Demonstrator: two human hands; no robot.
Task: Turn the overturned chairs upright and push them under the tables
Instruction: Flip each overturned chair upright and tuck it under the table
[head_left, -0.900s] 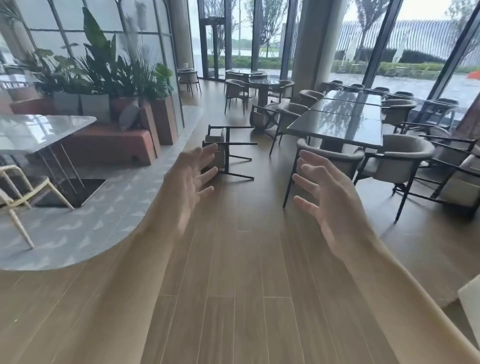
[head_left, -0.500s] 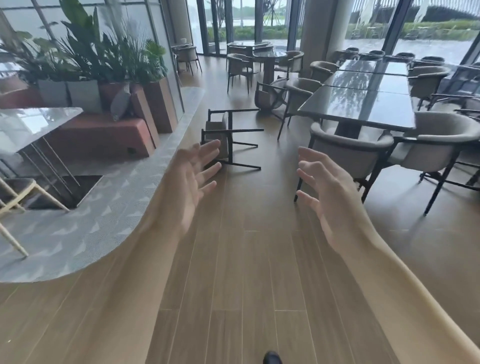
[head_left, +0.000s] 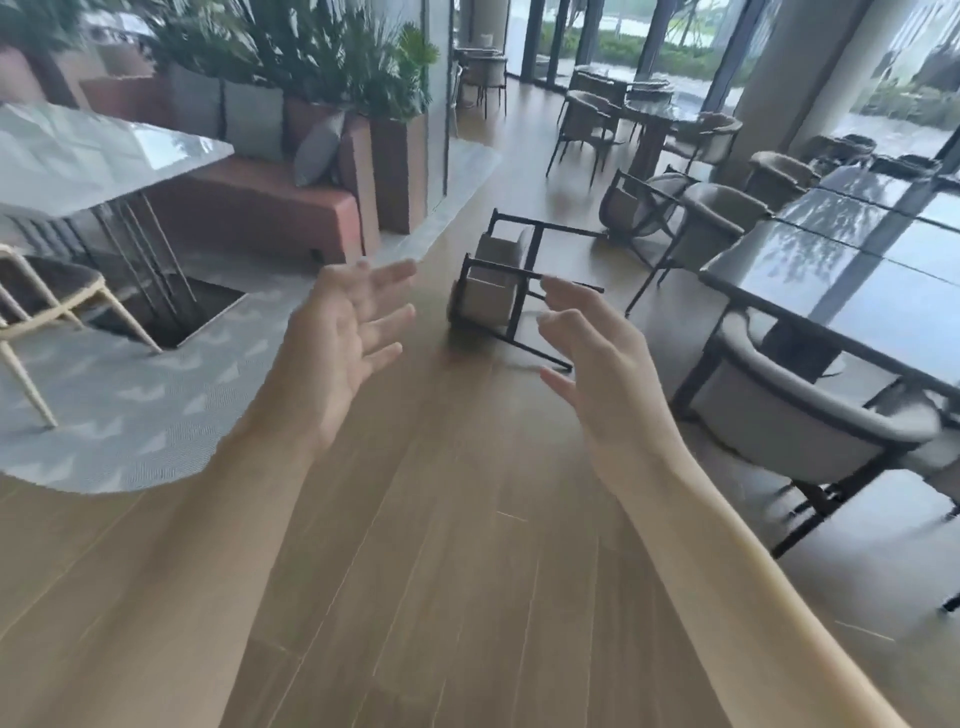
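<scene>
An overturned chair (head_left: 496, 280) with a beige seat and black metal legs lies on its side on the wooden floor, legs pointing right. My left hand (head_left: 343, 343) is stretched out in front of me, fingers spread, just left of the chair and short of it. My right hand (head_left: 597, 353) is also open, its fingertips overlapping the chair's legs in the view, touching nothing that I can tell. A long dark glossy table (head_left: 841, 275) stands to the right. A second tipped chair (head_left: 639, 208) leans further back near that table.
An upright beige chair (head_left: 810, 415) sits at the dark table's near end. A white marble table (head_left: 88, 161) and a cream-framed chair (head_left: 47, 306) stand on grey carpet at left. A red bench (head_left: 249, 208) and planters line the left. More tables and chairs stand behind.
I have walked closer to the overturned chair, which now looks larger and sits between my hands. The view has swung left and tilted. Both hands stay open.
</scene>
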